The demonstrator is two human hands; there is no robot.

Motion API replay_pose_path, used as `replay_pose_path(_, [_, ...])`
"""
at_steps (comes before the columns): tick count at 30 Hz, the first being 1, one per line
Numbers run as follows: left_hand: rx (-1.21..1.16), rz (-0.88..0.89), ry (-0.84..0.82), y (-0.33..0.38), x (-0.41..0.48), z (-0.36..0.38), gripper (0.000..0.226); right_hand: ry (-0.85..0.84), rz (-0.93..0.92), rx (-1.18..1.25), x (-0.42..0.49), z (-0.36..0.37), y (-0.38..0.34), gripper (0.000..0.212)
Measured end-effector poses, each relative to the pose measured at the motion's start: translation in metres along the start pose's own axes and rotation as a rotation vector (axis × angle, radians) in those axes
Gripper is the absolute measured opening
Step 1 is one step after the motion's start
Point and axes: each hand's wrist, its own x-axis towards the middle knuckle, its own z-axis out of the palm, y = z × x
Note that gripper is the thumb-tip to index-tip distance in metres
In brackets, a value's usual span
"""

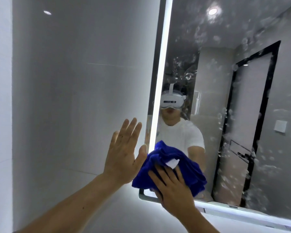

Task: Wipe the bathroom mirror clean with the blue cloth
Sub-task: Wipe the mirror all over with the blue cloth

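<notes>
Mirror (225, 98): flat glass, right half of frame, lit strip (160, 81) down its left edge, foamy round blotches across it.
Blue cloth (171, 167): plush, crumpled, white tag; against the mirror's lower left corner.
Right hand (173, 190): fingers straight, slightly spread, pressing the cloth.
Left hand (123, 153): flat, fingers together, on the glossy white wall tile (74, 81) beside the mirror.

Right hand (173, 187): fingers spread flat, pressing the bunched blue cloth (171, 167) against the mirror (225, 81) near its lower left corner.
Left hand (124, 152): open, fingers straight, palm on the white wall (74, 81) just beside the mirror's lit edge strip (161, 73).
Mirror surface: foam spots and smears across the upper and right areas.
</notes>
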Motion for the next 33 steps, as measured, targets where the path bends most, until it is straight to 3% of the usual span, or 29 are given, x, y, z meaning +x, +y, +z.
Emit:
replay_pose_path(6, [0.045,0.026,-0.033,-0.001,0.013,-0.005,0.061,-0.036,-0.121,-0.120,-0.017,0.000,0.032,0.053])
replay_pose_path(16, [0.040,0.045,0.041,0.001,0.046,-0.022,0.060,0.230,0.221,-0.118,0.121,-0.091,0.072,0.053])
replay_pose_path(23, [0.046,0.053,0.094,-0.001,0.063,-0.033,0.059,0.282,0.289,-0.113,0.151,-0.107,0.065,0.062])
replay_pose_path(27, [0.039,0.038,0.080,0.000,0.065,-0.033,0.059,0.246,0.164,-0.116,0.135,-0.085,0.041,0.061])
replay_pose_path(33, [0.060,0.030,0.066,-0.005,0.060,-0.035,0.063,0.015,-0.051,-0.044,0.051,-0.023,-0.005,0.053])
